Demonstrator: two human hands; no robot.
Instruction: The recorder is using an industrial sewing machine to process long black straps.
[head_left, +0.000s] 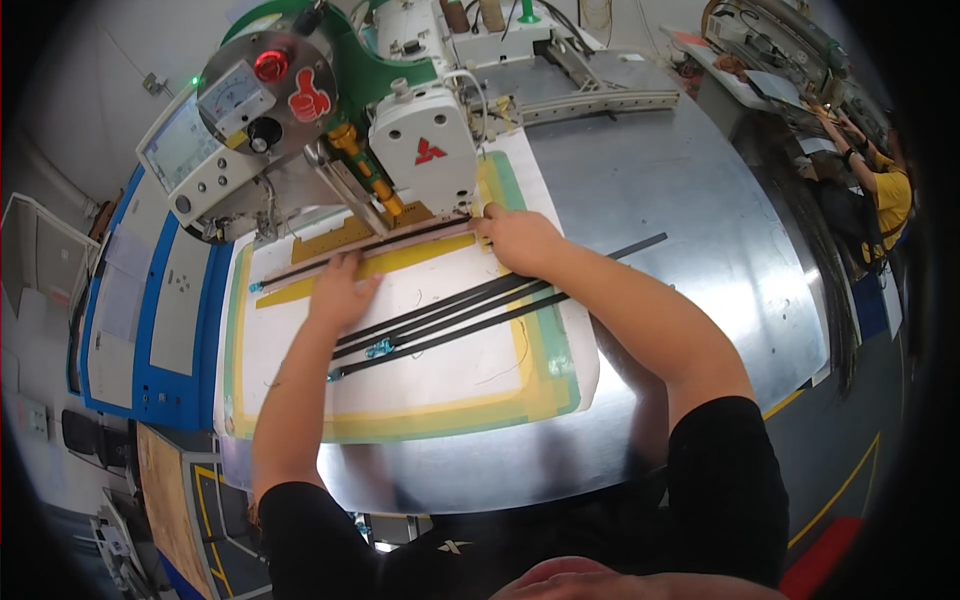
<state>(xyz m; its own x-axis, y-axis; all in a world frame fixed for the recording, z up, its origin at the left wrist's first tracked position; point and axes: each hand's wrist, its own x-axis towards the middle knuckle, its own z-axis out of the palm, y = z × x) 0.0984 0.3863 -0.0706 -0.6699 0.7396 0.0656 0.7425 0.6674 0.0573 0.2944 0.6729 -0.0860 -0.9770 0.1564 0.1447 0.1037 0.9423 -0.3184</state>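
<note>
A long narrow black strap lies in a pale slotted guide, slanting up to the right beneath the white sewing machine head. My left hand presses its fingertips along the guide's near edge, thumb spread away from the fingers. At the strap's right end, the fingers of my right hand are bent and closed on it, and the pinch is partly hidden. Nearer to me, several loose black straps lie side by side on a white sheet; some pass under my right forearm. Light-blue pieces show at their left ends.
Yellow and green tape borders the sheet on a shiny metal table. A round panel with a red button and a screen stand at upper left, above a blue-and-white cabinet. A co-worker in yellow works far right.
</note>
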